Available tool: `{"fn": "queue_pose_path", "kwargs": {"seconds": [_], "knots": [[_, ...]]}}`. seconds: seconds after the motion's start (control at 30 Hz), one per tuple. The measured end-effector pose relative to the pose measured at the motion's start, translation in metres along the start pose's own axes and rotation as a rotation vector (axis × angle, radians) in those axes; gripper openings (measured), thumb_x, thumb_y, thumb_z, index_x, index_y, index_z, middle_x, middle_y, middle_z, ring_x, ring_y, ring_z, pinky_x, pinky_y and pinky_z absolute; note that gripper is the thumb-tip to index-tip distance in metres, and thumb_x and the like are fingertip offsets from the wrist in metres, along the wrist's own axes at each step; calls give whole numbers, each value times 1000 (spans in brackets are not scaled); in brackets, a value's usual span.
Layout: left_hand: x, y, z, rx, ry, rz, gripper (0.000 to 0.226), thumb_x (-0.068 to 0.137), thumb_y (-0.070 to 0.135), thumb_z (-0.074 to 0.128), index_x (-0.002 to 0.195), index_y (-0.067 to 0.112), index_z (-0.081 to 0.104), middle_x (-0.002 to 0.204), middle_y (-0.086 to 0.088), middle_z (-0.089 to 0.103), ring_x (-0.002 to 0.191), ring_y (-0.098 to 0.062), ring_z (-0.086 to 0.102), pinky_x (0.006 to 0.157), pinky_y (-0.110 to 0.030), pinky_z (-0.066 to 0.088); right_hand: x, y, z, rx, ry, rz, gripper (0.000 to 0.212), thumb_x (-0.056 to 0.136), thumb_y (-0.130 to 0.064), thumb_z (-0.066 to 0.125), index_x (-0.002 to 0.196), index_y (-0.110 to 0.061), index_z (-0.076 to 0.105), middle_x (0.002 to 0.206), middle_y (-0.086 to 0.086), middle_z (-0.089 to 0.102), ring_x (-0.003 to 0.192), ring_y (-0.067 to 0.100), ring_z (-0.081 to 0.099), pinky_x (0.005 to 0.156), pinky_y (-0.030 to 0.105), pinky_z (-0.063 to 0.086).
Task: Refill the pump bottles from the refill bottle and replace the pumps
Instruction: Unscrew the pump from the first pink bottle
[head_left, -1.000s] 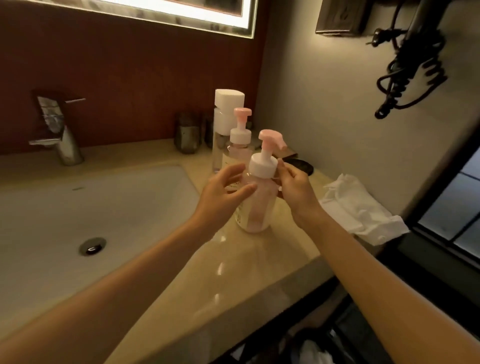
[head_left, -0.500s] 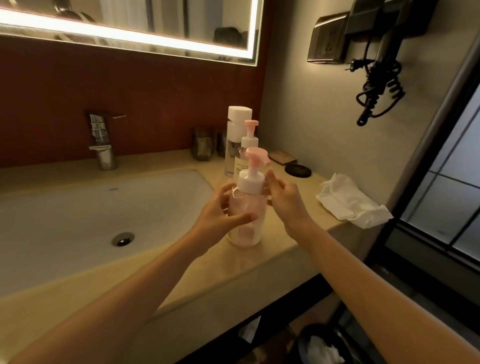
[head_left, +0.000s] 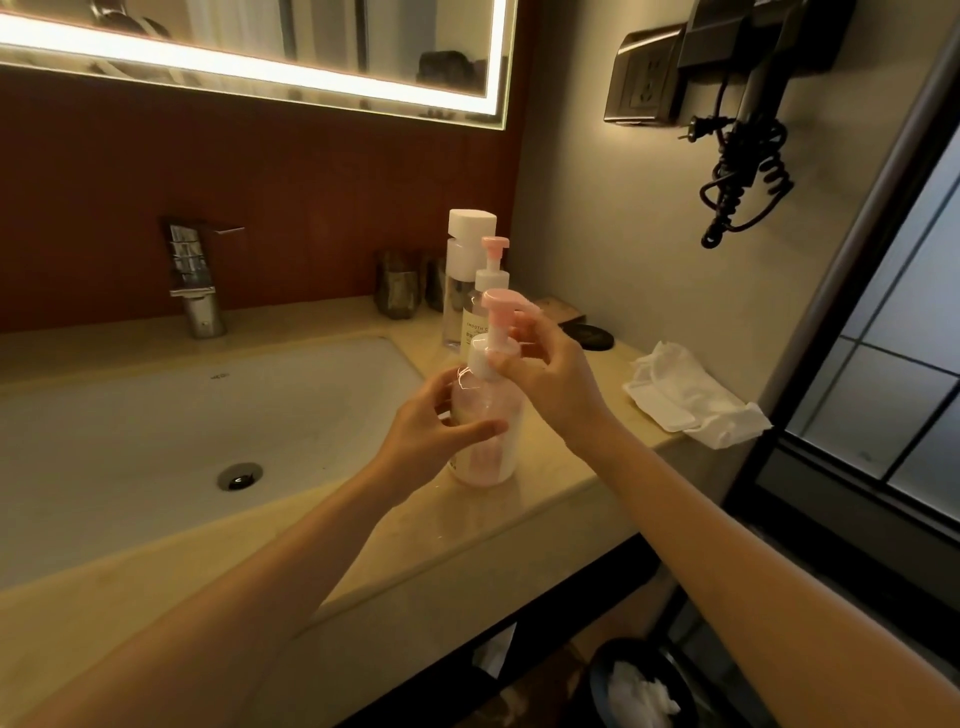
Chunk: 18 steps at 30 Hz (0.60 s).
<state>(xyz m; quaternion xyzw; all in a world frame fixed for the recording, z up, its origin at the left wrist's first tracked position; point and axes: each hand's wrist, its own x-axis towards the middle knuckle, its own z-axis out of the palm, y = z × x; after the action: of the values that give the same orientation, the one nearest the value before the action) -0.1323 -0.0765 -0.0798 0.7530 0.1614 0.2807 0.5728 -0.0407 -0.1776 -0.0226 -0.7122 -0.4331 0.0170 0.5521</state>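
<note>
A clear pump bottle (head_left: 491, 441) with pink liquid stands upright on the beige counter (head_left: 561, 499), right of the sink. My left hand (head_left: 434, 431) wraps its body from the left. My right hand (head_left: 550, 379) pinches the white collar of its pink pump (head_left: 498, 306) on top. Directly behind stands a second pump bottle (head_left: 485, 291) with a pink pump, partly hidden. Behind that rises the tall clear refill bottle (head_left: 465, 260) with a white cap on.
A white sink (head_left: 156, 441) with a chrome tap (head_left: 195, 280) fills the left. Crumpled white tissue (head_left: 691, 395) lies on the counter's right end. Dark cups (head_left: 397, 286) and a black disc (head_left: 592, 335) sit at the back. A corded hairdryer (head_left: 743, 171) hangs on the wall.
My view has pulled back and tilted up. My right hand has shifted from beside the pump collar onto it, fingers now around the collar. The left hand keeps its hold on the bottle.
</note>
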Motion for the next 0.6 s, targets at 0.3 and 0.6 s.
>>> {"fn": "queue_pose_path", "kwargs": {"seconds": [0.3, 0.6], "knots": [[-1, 2, 2, 28, 13, -6, 77, 71, 25, 76, 137, 22, 37, 130, 4, 51, 109, -9, 48, 81, -18, 45, 3, -1, 7, -48, 59, 33, 61, 76, -41, 69, 128, -18, 45, 125, 1, 53, 104, 12, 52, 82, 21, 49], [-1, 2, 2, 30, 7, -7, 76, 71, 25, 76, 137, 22, 37, 129, 3, 52, 112, -11, 51, 86, -23, 46, -3, -1, 7, 169, -21, 93, 42, 90, -26, 57, 131, -21, 45, 124, -2, 55, 107, 12, 53, 79, 15, 46]]}}
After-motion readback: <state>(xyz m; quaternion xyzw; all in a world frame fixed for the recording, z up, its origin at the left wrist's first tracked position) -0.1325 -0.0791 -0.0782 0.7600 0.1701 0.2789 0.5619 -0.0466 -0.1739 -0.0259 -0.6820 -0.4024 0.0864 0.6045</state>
